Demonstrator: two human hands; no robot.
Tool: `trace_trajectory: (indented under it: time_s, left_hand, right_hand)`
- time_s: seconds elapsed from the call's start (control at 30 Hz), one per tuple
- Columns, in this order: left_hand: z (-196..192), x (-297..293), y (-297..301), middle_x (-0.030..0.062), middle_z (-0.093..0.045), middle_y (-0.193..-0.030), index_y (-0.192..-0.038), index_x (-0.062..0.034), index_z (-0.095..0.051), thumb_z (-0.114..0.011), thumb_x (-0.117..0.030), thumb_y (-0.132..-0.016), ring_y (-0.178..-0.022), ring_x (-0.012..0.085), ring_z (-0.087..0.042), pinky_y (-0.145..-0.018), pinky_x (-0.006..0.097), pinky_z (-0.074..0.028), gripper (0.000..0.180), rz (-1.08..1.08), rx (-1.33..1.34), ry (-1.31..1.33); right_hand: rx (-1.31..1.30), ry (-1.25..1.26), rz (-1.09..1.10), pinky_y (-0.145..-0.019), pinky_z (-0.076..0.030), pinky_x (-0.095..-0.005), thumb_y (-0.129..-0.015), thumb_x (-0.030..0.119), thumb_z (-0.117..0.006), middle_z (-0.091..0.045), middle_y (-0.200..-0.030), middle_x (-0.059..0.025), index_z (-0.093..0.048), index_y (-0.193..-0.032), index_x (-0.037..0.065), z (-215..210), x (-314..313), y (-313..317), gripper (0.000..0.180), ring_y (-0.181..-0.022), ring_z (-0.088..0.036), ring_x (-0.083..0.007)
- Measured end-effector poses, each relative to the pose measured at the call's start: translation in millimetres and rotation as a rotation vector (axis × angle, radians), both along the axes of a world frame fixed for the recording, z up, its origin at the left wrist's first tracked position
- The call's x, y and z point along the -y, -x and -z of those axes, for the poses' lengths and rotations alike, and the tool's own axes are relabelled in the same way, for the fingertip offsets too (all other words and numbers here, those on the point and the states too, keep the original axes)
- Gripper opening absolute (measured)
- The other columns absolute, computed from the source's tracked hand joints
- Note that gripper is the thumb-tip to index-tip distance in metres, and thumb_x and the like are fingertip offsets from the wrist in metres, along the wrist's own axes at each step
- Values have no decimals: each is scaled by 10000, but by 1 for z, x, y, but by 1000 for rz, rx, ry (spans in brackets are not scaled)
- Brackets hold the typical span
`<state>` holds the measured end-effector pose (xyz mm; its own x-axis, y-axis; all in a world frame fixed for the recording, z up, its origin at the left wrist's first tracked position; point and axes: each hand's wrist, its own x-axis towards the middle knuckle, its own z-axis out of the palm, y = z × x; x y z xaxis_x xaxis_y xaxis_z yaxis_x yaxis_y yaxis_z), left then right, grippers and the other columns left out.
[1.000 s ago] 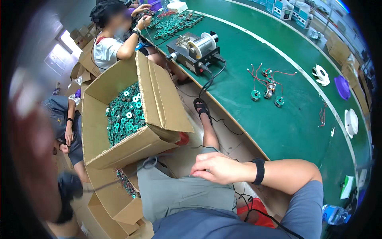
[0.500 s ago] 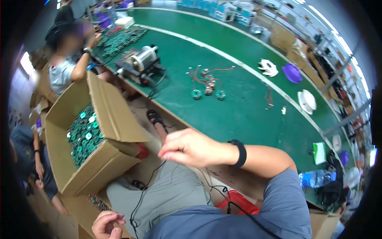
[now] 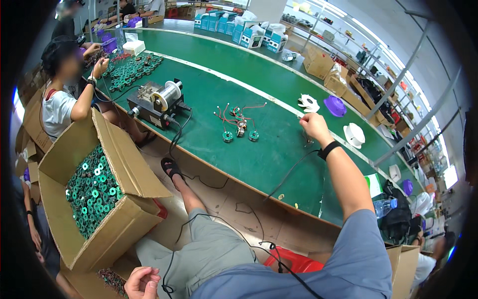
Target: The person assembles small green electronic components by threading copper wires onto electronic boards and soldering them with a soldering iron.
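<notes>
My right hand [image 3: 315, 126] reaches over the green table [image 3: 284, 164], its fingers pinched together. Thin dark wires [image 3: 307, 140] show just below the fingers; whether they are gripped is hidden. To its left on the table lies a small wired assembly [image 3: 241, 128] with red leads and green ring-shaped circuit boards [image 3: 227, 136]. My left hand [image 3: 142, 282] is low by my lap, fingers loosely curled and thumb apart, with nothing visible in it. Close by it stands an open cardboard box [image 3: 102, 230] heaped with green ring boards [image 3: 94, 192].
A machine with a wire spool [image 3: 167, 95] sits near the table edge. Past my right hand are a white fan-like part [image 3: 308, 103], a purple bowl-like part [image 3: 335, 106] and a white round part [image 3: 354, 135]. A co-worker [image 3: 64, 97] sits at left. Black cables [image 3: 211, 216] cross my lap.
My right hand has moved from above my lap, forward and right, out over the table to the thin wires. My left hand stays low with similar curled fingers. The view has shifted.
</notes>
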<state>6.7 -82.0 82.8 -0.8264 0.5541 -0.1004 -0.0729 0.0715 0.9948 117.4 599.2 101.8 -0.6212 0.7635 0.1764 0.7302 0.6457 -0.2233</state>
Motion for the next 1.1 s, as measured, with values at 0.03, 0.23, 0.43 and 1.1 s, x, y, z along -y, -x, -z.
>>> trace_trajectory:
  time_s: [0.03, 0.23, 0.43, 1.1]
  left_hand:
    - [3, 5, -1, 95, -669, -1125, -1241, 39, -625, -575, 65, -952, -955, 145, -626, -876, 273, -502, 295, -4, -2, -12]
    - [14, 12, 2, 84, -689, -1064, -1234, 33, -636, -584, 56, -951, -896, 118, -630, -806, 226, -498, 289, -70, 92, 7]
    - [27, 26, 6, 66, -697, -1031, -1230, 16, -643, -616, 17, -954, -851, 95, -627, -723, 193, -483, 277, -108, 115, -42]
    - [33, -54, -5, 103, -684, -1183, -1312, 23, -589, -620, -73, -974, -1005, 153, -644, -854, 277, -524, 353, 116, 284, -49]
  right_hand:
    - [13, -67, 66, -824, -565, -439, -847, 269, -707, -736, -930, -196, -762, -978, 59, 4, -5, 1, 253, -895, -718, -344]
    - [208, -142, 62, -848, -563, -449, -742, 198, -734, -725, -949, -227, -744, -966, 26, 33, -17, -16, 283, -922, -706, -374]
    - [183, -234, -42, -893, -542, -458, -781, 142, -694, -678, -1097, -184, -700, -1128, 62, -3, 47, -14, 356, -1032, -654, -367]
    - [-501, 323, -1169, -930, -484, -442, -765, 257, -796, -607, -1103, -112, -639, -1070, 87, 26, 307, 62, 383, -1100, -570, -329]
